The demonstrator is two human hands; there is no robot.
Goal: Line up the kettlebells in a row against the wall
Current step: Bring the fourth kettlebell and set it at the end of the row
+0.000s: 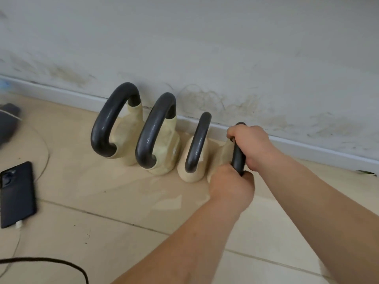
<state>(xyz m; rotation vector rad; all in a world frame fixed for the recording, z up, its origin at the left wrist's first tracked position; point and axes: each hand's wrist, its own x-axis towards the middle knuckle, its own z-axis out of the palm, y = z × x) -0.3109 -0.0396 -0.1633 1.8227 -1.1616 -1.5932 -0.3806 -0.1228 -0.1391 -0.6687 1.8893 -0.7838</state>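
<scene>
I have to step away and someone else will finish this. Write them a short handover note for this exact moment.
Left hand: closed on the near end of the fourth kettlebell's black handle.
Right hand: closed on the far end of the same handle.
Three kettlebells already stand in a row along the wall: the left one, the second and the smaller third.
Left to do: settle the fourth beside the third, near the baseboard, then let go.
A phone lies on the floor, well left.

Four cream matt-bodied kettlebells (164,148) carry dark handles with a pebbled, faintly glossy metal look. Beige floor tiles (114,201) smooth, reflective. Grey-white painted wall (205,48) matt, stained. Black phone (17,193) matt-backed.
</scene>
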